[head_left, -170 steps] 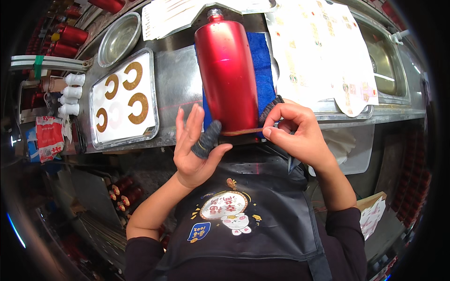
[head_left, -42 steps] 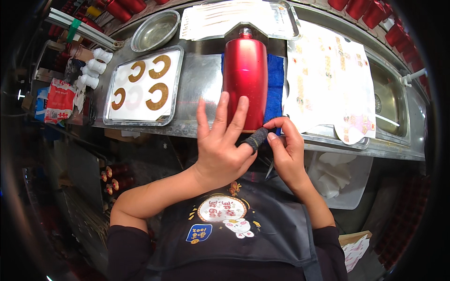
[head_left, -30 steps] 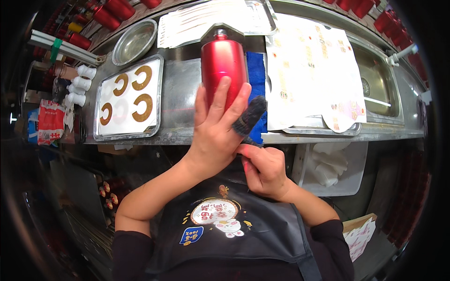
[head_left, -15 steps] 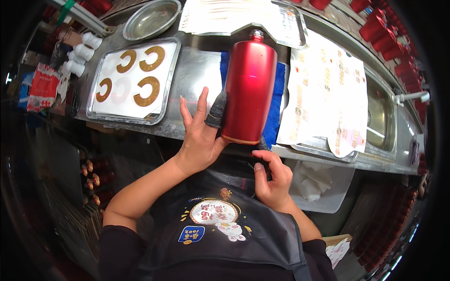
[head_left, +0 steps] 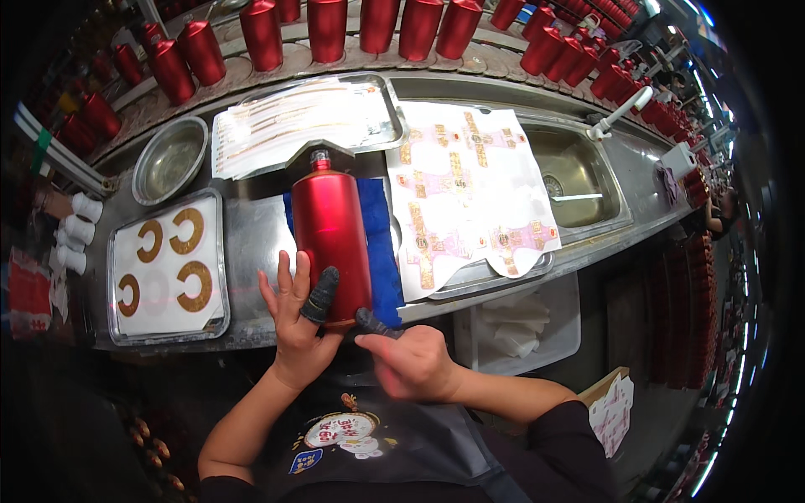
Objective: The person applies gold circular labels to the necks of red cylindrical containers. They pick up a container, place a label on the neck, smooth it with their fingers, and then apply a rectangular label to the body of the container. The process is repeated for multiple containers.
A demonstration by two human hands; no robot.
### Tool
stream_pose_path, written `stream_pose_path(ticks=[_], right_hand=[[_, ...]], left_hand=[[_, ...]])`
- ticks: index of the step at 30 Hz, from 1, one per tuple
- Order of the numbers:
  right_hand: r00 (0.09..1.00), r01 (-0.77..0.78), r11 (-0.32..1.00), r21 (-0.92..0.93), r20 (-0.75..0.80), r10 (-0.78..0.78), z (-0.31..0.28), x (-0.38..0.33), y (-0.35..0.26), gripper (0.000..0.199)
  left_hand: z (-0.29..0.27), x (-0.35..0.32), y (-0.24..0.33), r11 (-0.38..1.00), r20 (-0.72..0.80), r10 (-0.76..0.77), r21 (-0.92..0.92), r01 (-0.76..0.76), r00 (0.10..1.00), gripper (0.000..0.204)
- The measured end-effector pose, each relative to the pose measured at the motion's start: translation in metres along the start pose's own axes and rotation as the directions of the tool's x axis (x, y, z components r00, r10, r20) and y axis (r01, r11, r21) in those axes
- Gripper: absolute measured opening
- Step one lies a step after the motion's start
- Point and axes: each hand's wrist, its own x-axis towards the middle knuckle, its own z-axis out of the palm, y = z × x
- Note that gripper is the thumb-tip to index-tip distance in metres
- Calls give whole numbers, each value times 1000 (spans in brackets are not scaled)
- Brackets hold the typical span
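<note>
A glossy red bottle with a bare metal neck lies on a blue cloth, its base toward me. My left hand is open along the bottle's lower left side, fingers spread. A dark finger cover on one finger rests against the bottle, and the thumb is by the base. At the base's right corner, my right hand has most fingers curled in. One finger in a dark cover touches or nearly touches the bottle's edge. Whatever lies inside the curled fingers is hidden.
Left stands a metal tray with gold C-shaped stickers; beyond it, a steel bowl. Pink-and-gold sticker sheets lie to the right, before a sink. Red bottles line the back. Below is a white bin.
My view has shifted, bringing the back row of bottles and the sink into sight. My right hand has turned and curled in at the bottle's base. The left stays beside the bottle.
</note>
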Motion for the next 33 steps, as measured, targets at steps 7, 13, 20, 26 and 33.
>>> stream_pose_path(ticks=[7, 13, 20, 26, 33], right_hand=[[968, 37, 967, 250, 230, -97, 18, 27, -1, 21], [951, -268, 963, -36, -172, 258, -58, 60, 79, 18], [427, -898, 380, -222, -652, 627, -218, 36, 354, 25], [47, -996, 74, 58, -370, 928, -253, -31, 423, 24], [465, -763, 226, 606, 271, 843, -236, 70, 341, 25]], left_hand=[[3, -8, -14, 997, -39, 33, 77, -30, 999, 69], [-8, -3, -13, 997, 53, 40, 67, -43, 998, 84], [-3, -4, -13, 999, 61, -22, -27, 24, 998, 80], [-3, -5, -12, 998, 64, -58, -30, 60, 996, 80], [-7, -8, -16, 999, 80, -43, 18, 42, 996, 86]])
